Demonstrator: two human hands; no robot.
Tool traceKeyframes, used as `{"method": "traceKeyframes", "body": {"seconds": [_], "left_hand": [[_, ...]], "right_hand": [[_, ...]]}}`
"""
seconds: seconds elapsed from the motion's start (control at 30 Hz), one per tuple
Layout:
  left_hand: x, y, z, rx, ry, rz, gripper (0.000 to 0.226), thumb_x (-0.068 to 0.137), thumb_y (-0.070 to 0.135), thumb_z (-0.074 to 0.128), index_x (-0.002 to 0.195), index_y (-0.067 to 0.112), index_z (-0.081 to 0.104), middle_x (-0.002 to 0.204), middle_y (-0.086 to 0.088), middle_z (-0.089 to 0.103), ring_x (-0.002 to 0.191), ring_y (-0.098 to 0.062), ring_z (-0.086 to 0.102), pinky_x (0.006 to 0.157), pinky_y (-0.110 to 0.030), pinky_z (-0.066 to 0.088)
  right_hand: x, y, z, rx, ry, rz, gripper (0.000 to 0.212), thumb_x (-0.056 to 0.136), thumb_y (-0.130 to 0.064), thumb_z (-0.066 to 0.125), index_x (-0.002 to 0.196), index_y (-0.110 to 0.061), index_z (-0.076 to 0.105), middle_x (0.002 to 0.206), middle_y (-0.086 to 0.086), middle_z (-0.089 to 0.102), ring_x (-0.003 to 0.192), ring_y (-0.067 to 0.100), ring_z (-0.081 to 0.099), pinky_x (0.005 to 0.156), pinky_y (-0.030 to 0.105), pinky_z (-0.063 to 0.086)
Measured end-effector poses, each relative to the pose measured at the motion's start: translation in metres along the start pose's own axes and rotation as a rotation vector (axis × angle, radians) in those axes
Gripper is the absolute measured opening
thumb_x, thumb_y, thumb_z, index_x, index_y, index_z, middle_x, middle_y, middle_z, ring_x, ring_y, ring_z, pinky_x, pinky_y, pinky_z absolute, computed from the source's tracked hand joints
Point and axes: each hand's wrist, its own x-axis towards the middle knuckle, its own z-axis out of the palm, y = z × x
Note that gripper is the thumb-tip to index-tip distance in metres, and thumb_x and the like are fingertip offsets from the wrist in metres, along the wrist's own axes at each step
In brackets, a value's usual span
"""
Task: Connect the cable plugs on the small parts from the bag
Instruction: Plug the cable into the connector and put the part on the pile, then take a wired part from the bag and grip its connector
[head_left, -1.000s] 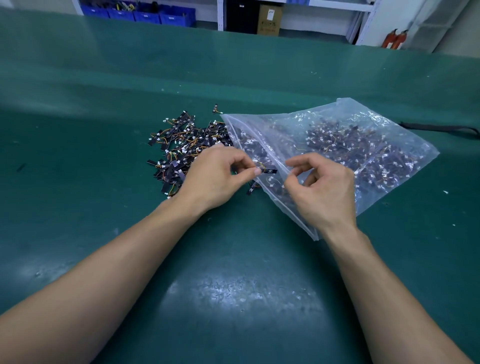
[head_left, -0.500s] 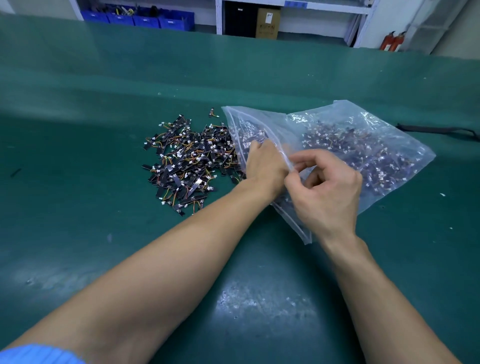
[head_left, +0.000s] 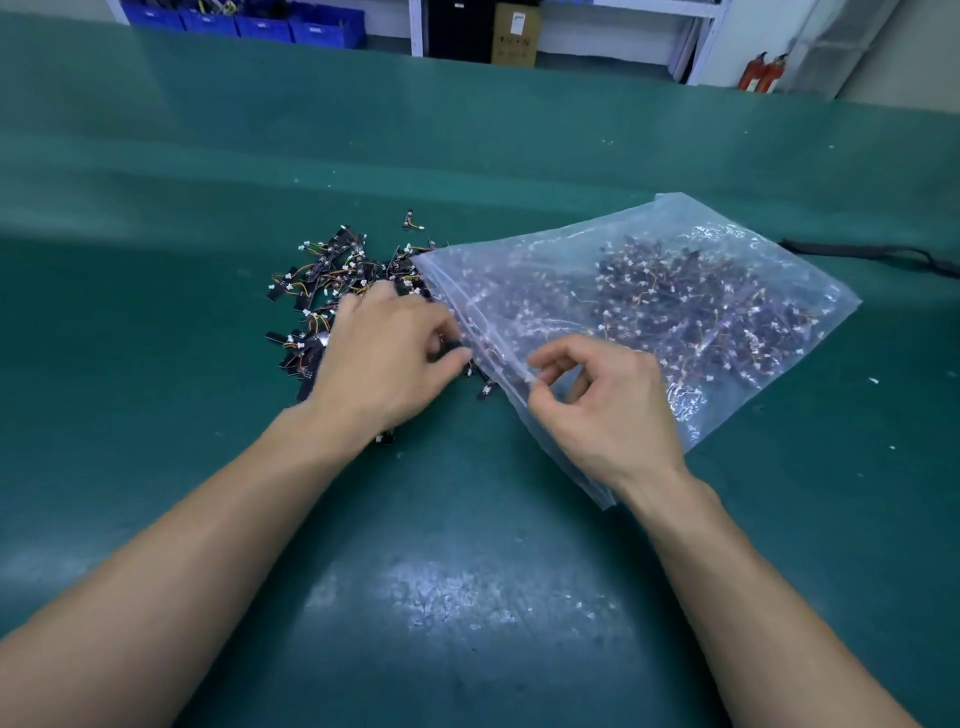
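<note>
- Loose small parts (head_left: 324, 278), black strips trailing thin orange and yellow wires with white plugs, lie heaped on the table left of centre. The heap's right edge touches the mouth of the bag (head_left: 545, 249), and one stray part (head_left: 412, 221) lies just beyond the heap.
- The bag, clear crinkled plastic, lies flat with its mouth turned left and toward the person. Many more of the parts form a dark mass inside its right half.
- The left hand (head_left: 384, 358) hovers over the heap's near-right edge, just beside the bag's mouth, fingers curled downward. Motion blur hides whether it grips anything.
- The right hand (head_left: 608, 405) pinches the bag's upper lip between thumb and forefinger, the other fingers loosely bent.
- Half a second ago the left hand reached inside the bag's mouth; it is now outside, over the heap. The right hand has kept its pinch on the lip.
- The green table (head_left: 467, 597), matte with a scuffed pale sheen near the person, lies bare in front of both forearms, to the left of the heap and behind it to the far edge.
- A black strap (head_left: 872, 253) lies on the table beyond the bag's right corner, apart from it.
- Past the far edge stand blue bins (head_left: 249, 23), a cardboard box (head_left: 514, 34) under white shelving, and two red fire extinguishers (head_left: 761, 73).
</note>
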Motion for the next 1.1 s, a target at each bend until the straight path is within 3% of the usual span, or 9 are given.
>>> {"method": "traceKeyframes", "body": {"seconds": [0.17,0.3,0.47,0.67,0.83,1.1], "left_hand": [[-0.012,-0.011,0.004,0.066,-0.090,0.039,0.035,0.084,0.066,0.061,0.101,0.037,0.071,0.089,0.017,0.060,0.097,-0.014,0.041,0.084,-0.034,0.023],[-0.011,-0.012,0.006,0.057,-0.083,0.078,0.027,0.088,0.059,0.063,0.101,0.036,0.072,0.089,0.018,0.061,0.095,-0.012,0.040,0.080,-0.032,0.019],[-0.014,-0.007,0.008,-0.001,-0.078,0.095,0.049,0.078,0.079,0.049,0.097,0.039,0.070,0.083,0.019,0.059,0.090,-0.010,0.041,0.081,-0.032,0.023],[-0.015,-0.001,0.014,-0.003,-0.049,0.077,0.020,0.088,0.055,0.064,0.090,0.036,0.070,0.081,0.018,0.060,0.091,-0.010,0.040,0.083,-0.033,0.026],[-0.015,0.003,0.016,-0.028,-0.012,0.035,0.035,0.077,0.071,0.064,0.086,0.037,0.066,0.078,0.019,0.059,0.088,-0.010,0.041,0.080,-0.032,0.026],[-0.015,0.005,0.018,-0.012,0.001,0.010,0.012,0.089,0.044,0.066,0.083,0.034,0.069,0.076,0.017,0.062,0.089,-0.013,0.045,0.080,-0.032,0.028]], "right_hand": [[0.000,0.005,0.007,0.018,-0.101,0.068,0.007,0.081,-0.036,0.077,0.085,-0.031,0.074,0.071,-0.019,0.068,0.057,-0.002,0.055,0.061,0.023,0.044],[0.000,0.009,0.009,0.023,-0.100,0.070,0.003,0.083,-0.033,0.076,0.083,-0.030,0.075,0.067,-0.020,0.066,0.056,-0.002,0.055,0.060,0.021,0.040],[0.000,0.011,0.010,0.018,-0.098,0.071,0.003,0.083,-0.034,0.076,0.083,-0.031,0.075,0.068,-0.022,0.066,0.058,-0.001,0.056,0.058,0.017,0.037],[0.000,0.013,0.011,0.015,-0.109,0.079,0.002,0.084,-0.034,0.076,0.083,-0.032,0.075,0.073,-0.025,0.067,0.058,-0.001,0.058,0.057,0.012,0.037],[0.000,0.013,0.011,0.024,-0.106,0.064,0.002,0.084,-0.032,0.076,0.083,-0.031,0.075,0.075,-0.025,0.067,0.059,-0.001,0.058,0.056,0.009,0.039],[0.000,0.012,0.011,0.030,-0.113,0.055,0.002,0.084,-0.032,0.076,0.082,-0.032,0.075,0.073,-0.025,0.068,0.057,-0.001,0.058,0.055,0.010,0.039]]}}
